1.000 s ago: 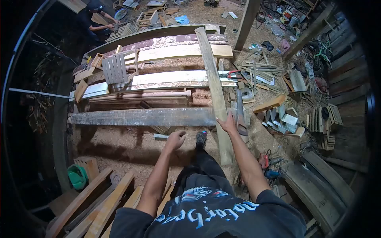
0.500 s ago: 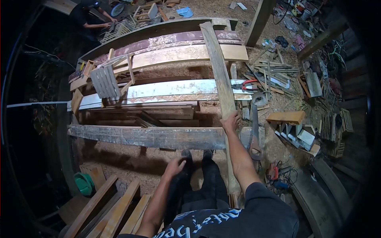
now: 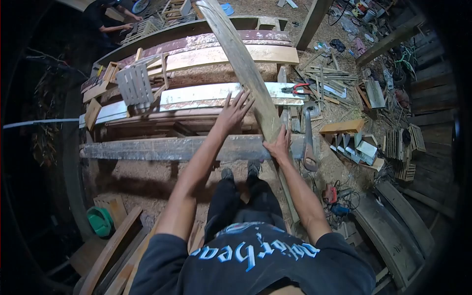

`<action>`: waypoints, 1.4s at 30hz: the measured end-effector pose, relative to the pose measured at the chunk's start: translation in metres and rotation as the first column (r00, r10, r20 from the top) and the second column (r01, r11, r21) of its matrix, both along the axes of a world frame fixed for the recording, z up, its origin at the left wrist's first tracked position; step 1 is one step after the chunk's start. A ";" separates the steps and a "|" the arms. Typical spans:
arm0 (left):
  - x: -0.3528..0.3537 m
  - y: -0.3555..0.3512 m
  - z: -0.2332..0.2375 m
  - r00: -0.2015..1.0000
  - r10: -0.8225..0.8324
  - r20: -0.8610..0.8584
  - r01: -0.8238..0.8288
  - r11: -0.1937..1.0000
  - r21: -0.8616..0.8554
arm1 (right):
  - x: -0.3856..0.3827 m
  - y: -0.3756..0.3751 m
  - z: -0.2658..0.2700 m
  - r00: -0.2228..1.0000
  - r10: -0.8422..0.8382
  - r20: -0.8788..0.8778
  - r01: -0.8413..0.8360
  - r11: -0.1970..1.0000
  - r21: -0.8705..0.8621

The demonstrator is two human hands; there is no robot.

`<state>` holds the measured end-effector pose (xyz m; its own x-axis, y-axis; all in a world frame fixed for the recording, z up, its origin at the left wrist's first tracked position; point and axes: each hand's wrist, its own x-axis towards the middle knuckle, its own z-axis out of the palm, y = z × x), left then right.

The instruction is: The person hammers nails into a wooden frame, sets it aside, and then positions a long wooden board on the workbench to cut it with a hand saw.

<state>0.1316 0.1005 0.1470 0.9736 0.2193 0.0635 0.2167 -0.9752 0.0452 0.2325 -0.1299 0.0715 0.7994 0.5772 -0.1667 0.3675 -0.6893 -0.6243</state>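
A long, rough wooden plank [image 3: 248,73] slants across the stacked boards, its far end at the top and its near end beside my right forearm. My right hand [image 3: 279,145] is wrapped round its near part, above the dark weathered board [image 3: 187,148]. My left hand [image 3: 236,109] has its fingers spread at the plank's left edge, over the white board [image 3: 196,97]; whether the fingertips touch the plank is hard to tell. Pliers with red handles [image 3: 297,89] lie on the white board's right end. A handsaw [image 3: 309,142] rests to the right of my right hand.
A slatted wooden piece [image 3: 135,84] stands on the boards at left. Wood scraps [image 3: 329,81] and a reddish power tool [image 3: 330,193] lie at right. A green container [image 3: 100,221] is at lower left. Another person [image 3: 105,22] works at upper left.
My left hand has moved up and forward to the plank, its fingers now spread. The plank's far end has swung left, with my right hand still gripping it.
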 end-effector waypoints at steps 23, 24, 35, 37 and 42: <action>-0.284 0.052 -0.106 0.966 0.065 -0.249 -0.092 0.991 -0.102 | -0.085 -0.012 0.006 0.663 0.736 0.140 -0.607 0.637 -0.475; -0.288 0.054 -0.104 0.939 0.102 -0.330 -0.155 0.978 -0.139 | -0.080 0.001 -0.005 0.646 0.755 0.112 -0.650 0.621 -0.438; -0.282 0.055 -0.223 0.965 0.210 -0.158 -0.261 0.843 -0.470 | -0.069 0.026 -0.103 0.583 0.805 0.107 -0.670 0.551 -0.497; -0.263 0.042 -0.209 0.900 0.253 -0.354 -0.360 0.890 -0.278 | -0.072 0.020 -0.110 0.646 0.741 0.183 -0.645 0.657 -0.390; -0.253 0.028 -0.206 0.857 0.311 -0.411 -0.428 0.874 -0.229 | -0.092 0.012 -0.131 0.725 0.652 0.221 -0.550 0.742 -0.383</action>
